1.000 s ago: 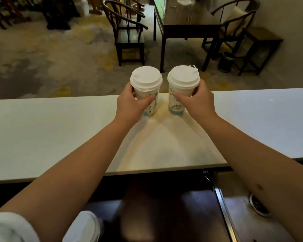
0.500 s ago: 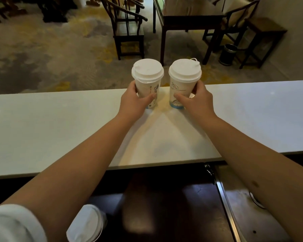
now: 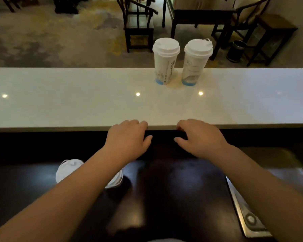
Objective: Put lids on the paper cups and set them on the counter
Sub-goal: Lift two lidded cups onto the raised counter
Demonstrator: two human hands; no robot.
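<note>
Two white paper cups with blue bases stand upright side by side near the far edge of the white counter (image 3: pixel 77 102). The left cup (image 3: pixel 165 63) and the right cup (image 3: pixel 195 65) each carry a white lid. My left hand (image 3: pixel 128 138) and my right hand (image 3: pixel 201 137) hover at the counter's near edge, empty, fingers loosely curled and apart, well short of the cups. Below my left forearm, white lidded cups (image 3: pixel 68 169) sit on the dark lower surface, partly hidden by the arm.
A dark lower worktop (image 3: pixel 164 189) lies under my arms, with a metal sink rim (image 3: pixel 247 215) at the right. Beyond the counter are dark wooden chairs (image 3: pixel 138 23), a table (image 3: pixel 199 13), a stool (image 3: pixel 273 32) and a small bin (image 3: pixel 235 50).
Both hands let go of the two lidded cups and drew back to the counter's near edge. The cups stay standing on the counter.
</note>
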